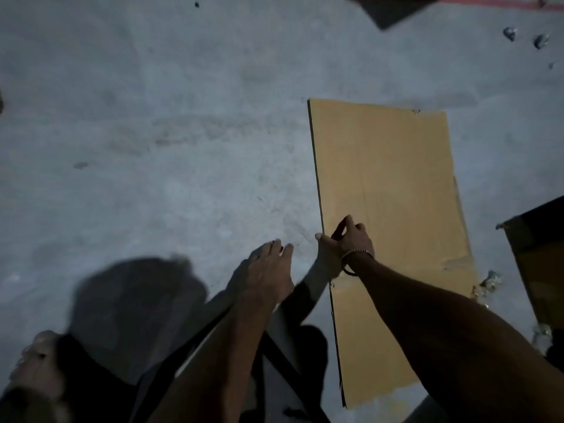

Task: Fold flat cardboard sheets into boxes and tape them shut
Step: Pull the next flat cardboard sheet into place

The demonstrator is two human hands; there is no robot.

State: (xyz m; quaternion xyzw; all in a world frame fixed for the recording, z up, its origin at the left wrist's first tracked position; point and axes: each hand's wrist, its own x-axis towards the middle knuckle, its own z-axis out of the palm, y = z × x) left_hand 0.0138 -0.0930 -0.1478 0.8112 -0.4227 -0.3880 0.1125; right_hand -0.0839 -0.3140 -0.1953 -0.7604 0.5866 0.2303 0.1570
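Note:
A flat brown cardboard sheet (387,184) lies on the grey concrete floor (171,123), right of centre, its long side running away from me. My right hand (345,242), with a bangle at the wrist, is at the sheet's left edge. Its fingers curl on top of the cardboard and its thumb sticks out past the edge, so it grips that edge. My left hand (268,267) hovers over the bare floor just left of the sheet, fingers straight and holding nothing. It does not touch the cardboard.
A darker cardboard box (537,261) stands at the right edge of view. Crumpled tape scraps (489,282) lie by the sheet's near right corner. Small bits of debris (510,33) sit at the top right, and a dark flat piece (390,10) at the top. A foot (36,355) shows at bottom left.

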